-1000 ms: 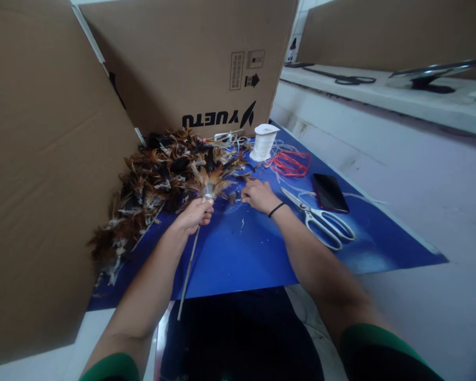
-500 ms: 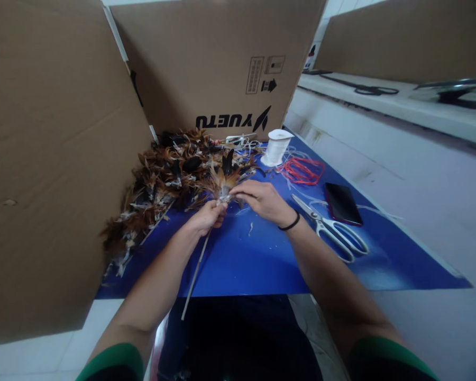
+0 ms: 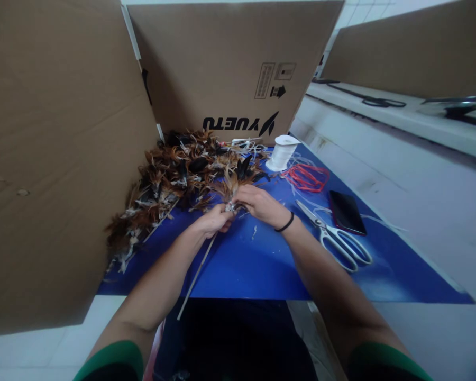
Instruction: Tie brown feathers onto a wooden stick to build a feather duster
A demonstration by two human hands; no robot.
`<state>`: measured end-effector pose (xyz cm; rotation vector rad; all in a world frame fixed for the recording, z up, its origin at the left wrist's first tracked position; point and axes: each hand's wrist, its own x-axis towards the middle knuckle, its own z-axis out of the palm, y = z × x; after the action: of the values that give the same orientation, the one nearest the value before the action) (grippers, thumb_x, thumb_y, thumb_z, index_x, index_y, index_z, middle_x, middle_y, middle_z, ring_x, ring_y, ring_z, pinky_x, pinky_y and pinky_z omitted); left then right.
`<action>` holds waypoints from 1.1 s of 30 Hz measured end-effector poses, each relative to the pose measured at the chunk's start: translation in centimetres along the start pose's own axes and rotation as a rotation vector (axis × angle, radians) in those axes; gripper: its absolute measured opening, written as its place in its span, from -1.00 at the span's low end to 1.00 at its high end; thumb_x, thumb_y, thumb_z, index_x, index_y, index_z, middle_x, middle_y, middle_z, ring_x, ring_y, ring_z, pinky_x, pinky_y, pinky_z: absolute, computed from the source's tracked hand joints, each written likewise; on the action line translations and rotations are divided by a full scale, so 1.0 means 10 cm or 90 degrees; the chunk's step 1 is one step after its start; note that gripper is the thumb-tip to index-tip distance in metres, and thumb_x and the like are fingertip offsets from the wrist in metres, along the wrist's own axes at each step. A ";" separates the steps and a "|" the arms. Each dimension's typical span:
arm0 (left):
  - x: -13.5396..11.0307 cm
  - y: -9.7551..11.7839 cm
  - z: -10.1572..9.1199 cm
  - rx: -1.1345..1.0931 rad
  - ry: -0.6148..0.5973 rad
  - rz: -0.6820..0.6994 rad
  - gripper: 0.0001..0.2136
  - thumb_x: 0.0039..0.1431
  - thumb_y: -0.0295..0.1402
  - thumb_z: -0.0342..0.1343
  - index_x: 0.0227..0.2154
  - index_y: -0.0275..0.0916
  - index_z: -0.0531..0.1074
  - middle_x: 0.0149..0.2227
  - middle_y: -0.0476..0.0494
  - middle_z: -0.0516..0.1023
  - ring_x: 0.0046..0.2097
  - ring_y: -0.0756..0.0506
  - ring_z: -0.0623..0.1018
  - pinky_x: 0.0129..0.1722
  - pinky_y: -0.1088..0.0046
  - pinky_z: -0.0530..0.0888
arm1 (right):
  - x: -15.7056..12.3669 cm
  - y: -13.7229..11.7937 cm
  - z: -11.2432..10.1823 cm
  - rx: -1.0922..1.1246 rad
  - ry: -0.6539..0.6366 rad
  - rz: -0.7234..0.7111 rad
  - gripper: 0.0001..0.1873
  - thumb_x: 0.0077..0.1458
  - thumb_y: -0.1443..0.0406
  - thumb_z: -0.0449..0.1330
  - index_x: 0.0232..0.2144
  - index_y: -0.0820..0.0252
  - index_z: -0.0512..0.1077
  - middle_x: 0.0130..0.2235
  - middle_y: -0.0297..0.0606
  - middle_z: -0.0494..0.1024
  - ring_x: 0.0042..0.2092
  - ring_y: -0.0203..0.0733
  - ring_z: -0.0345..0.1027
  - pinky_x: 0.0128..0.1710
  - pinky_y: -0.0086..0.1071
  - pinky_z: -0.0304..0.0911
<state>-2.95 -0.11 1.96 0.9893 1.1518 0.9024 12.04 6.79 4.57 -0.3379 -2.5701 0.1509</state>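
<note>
My left hand (image 3: pixel 212 220) is closed around a thin pale stick (image 3: pixel 194 279) whose top carries a small tuft of brown feathers (image 3: pixel 230 185). My right hand (image 3: pixel 259 203), with a black band at the wrist, is closed on the tuft's base right beside the left hand. Both hands hover just above a blue mat (image 3: pixel 262 259). A heap of loose brown and black feathers (image 3: pixel 170 180) lies on the mat just beyond and left of the hands.
A white thread spool (image 3: pixel 282 152), red cord loops (image 3: pixel 307 177), white-handled scissors (image 3: pixel 337 238) and a dark phone (image 3: pixel 347 212) lie on the mat's right side. Cardboard panels (image 3: pixel 55 148) stand left and behind. A white bench (image 3: pixel 400 111) runs at the right.
My right hand came off the mat and joined the left at the feather tuft. The left hand with the stick stayed about in place while the view shifted.
</note>
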 end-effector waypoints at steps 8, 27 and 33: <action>-0.01 0.03 0.00 -0.024 -0.026 0.000 -0.80 0.04 -0.56 0.01 -0.55 -0.24 0.09 -0.63 0.14 0.08 -0.67 0.17 0.06 -0.69 0.64 -0.07 | -0.07 0.01 0.05 -0.047 0.043 -0.024 -0.73 0.19 0.46 -0.05 -0.30 0.28 0.46 -0.35 -0.15 0.45 -0.25 -0.17 0.24 -0.20 -0.32 0.22; 0.01 0.04 -0.04 -0.132 -0.065 -0.033 -0.78 -0.04 -0.46 0.09 -0.56 -0.24 0.10 -0.62 0.13 0.07 -0.66 0.18 0.03 -0.69 0.67 -0.11 | -0.14 0.06 0.15 -0.122 0.115 -0.062 -0.66 0.24 0.41 -0.11 -0.29 0.24 0.47 -0.35 -0.15 0.48 -0.29 -0.19 0.24 -0.29 -0.31 0.20; 0.02 0.03 -0.07 -0.171 -0.065 -0.032 -0.73 0.02 -0.30 0.15 -0.51 -0.23 0.11 -0.61 0.11 0.13 -0.66 0.17 0.08 -0.70 0.71 -0.08 | -0.16 0.09 0.21 -0.101 0.132 -0.050 -0.68 0.22 0.42 -0.09 -0.27 0.27 0.47 -0.32 -0.14 0.50 -0.26 -0.18 0.26 -0.24 -0.30 0.23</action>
<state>-3.60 0.29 2.05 0.7744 0.9369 0.9290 12.40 7.19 1.82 -0.2938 -2.3906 -0.1130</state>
